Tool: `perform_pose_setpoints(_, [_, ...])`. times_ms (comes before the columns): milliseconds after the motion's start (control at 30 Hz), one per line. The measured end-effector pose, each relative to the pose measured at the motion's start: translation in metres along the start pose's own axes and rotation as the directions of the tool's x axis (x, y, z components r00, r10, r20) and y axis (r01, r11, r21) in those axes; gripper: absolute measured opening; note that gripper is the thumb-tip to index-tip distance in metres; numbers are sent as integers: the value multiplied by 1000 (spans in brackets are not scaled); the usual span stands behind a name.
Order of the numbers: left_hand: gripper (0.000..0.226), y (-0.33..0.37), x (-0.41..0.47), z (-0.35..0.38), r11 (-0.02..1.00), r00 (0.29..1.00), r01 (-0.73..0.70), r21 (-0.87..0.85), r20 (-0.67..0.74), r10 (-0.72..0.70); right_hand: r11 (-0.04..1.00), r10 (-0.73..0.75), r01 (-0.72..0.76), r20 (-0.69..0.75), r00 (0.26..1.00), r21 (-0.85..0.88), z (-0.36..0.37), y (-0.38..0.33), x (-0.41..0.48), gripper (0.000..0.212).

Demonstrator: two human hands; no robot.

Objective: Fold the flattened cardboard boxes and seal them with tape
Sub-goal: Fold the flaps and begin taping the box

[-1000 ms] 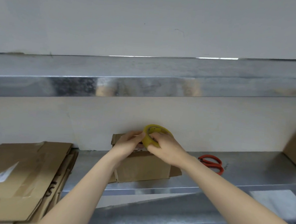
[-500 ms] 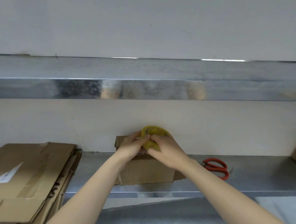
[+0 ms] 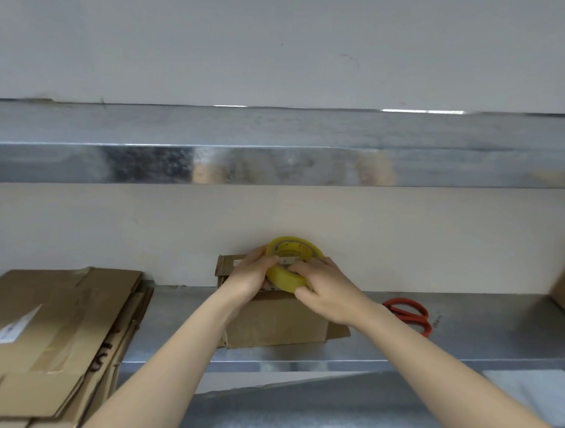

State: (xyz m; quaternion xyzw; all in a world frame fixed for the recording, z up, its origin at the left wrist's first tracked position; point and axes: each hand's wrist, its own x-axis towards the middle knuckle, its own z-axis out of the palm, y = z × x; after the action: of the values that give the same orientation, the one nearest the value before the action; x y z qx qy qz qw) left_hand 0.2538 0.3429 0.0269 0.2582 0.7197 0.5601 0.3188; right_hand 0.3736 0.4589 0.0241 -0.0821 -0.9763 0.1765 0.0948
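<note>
— What have your hands got?

— Both are on the tape [image 3: 287, 269], a thick yellowish, glossy, translucent ring with a pale core. My left hand [image 3: 253, 275] wraps its fingers around the roll's 9 o'clock side; my right hand [image 3: 324, 291] curls over its 4 o'clock edge, fingertips pressed on the rim. Both are closed around it.

— And the box?

— The box [image 3: 277, 322] sits right under the roll, plain brown corrugated card, matte, folded up into a squat block. A flap sticks out at its 3 o'clock corner. It rests on the bench [image 3: 485, 332], a dull brushed sheet metal surface with a folded front lip, against a flat pale wall.

— Anything else on there?

— At 9 o'clock from the box lies a stack [image 3: 45, 338] of flattened cardboard, creased, with strips of brown tape and white labels. At 3 o'clock, near my right wrist, are scissors [image 3: 409, 314] with smooth red-orange loop handles. Above, a shiny metal shelf [image 3: 277, 160] runs the full width, with blurred reflections.
</note>
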Motion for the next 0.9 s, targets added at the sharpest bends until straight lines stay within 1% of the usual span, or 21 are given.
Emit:
perform_pose_setpoints(67, [22,0,0,1,1000,999,5,-3,-38,-5,1000,-6,6,3,1000,22,-2,0,-1,33])
perform_pose_setpoints(167, [26,0,-3,2,1000,995,-11,3,-97,12,999,-23,25,-30,999,48,-4,-4,2,34])
perform_pose_setpoints(233, [29,-1,-5,1,999,996,-37,6,-83,38,997,-30,34,-62,998,65,-2,-5,7,34])
perform_pose_setpoints(267, [31,-2,-6,0,999,997,-41,7,-64,41,996,-14,21,-79,997,81,0,-5,9,33])
perform_pose_setpoints(333, [34,-4,-6,-3,999,999,-44,-16,-26,43,992,19,-4,-119,993,129,4,-5,11,38])
perform_pose_setpoints(433, [27,-3,-5,-6,998,998,-54,-18,-17,53,984,27,-2,-139,990,179,7,-6,14,46])
perform_pose_setpoints(500, [25,-3,-4,-5,999,999,-50,-21,-22,50,988,52,-28,-155,987,152,6,-5,14,45])
perform_pose_setpoints(633, [21,-4,-3,-4,999,999,-38,-31,-27,38,995,25,-16,-94,995,101,1,-5,10,52])
perform_pose_setpoints(767, [17,-4,-1,-4,997,998,-30,-65,-51,27,997,2,3,-62,998,83,-2,-1,7,48])
perform_pose_setpoints(833, [21,-5,0,-6,998,999,-18,-61,-50,15,997,-9,14,-58,998,75,-4,0,4,50])
perform_pose_setpoints(900, [26,-4,0,-7,997,999,-1,-72,-53,-2,996,-25,31,-68,997,82,-6,1,2,58])
